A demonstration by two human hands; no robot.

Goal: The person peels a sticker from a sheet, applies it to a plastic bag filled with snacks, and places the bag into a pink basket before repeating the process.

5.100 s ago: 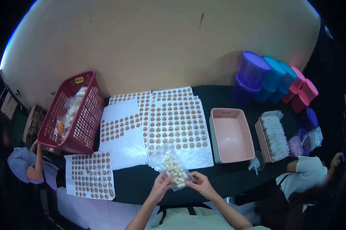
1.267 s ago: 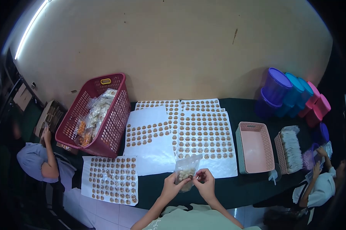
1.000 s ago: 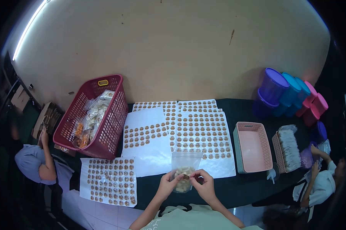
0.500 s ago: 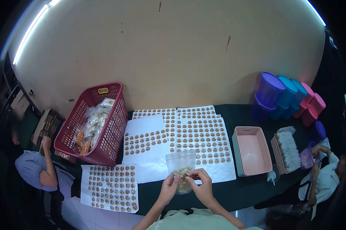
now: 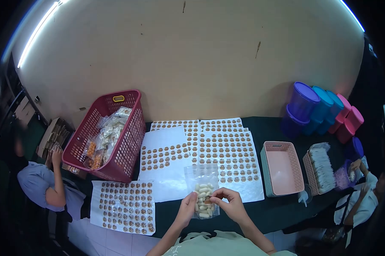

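A clear zip pouch point(image 5: 202, 173) filled with white oval pieces is held upright over the table in front of me. My left hand point(image 5: 186, 209) grips its lower left edge, thumb on the front and fingers behind. A small brown sticker point(image 5: 208, 199) shows on the front of the pouch. My right hand point(image 5: 231, 205) pinches at the sticker's right edge with thumb and forefinger. Behind the pouch lie white sticker sheets point(image 5: 225, 149) with rows of round brown stickers, and some rows are bare. Another sticker sheet point(image 5: 123, 205) lies to my left.
A maroon basket point(image 5: 128, 147) of filled bags stands at left. A pink tray point(image 5: 282, 164), a basket of stacked pouches point(image 5: 320, 168) and coloured canisters point(image 5: 303, 106) are at right. One person point(image 5: 43, 185) works at left, another person point(image 5: 363, 200) at right.
My right hand has drawn back slightly to the right, and the sticker now shows flatter against the pouch front. The pouch has turned to face me more, with its contents clearer.
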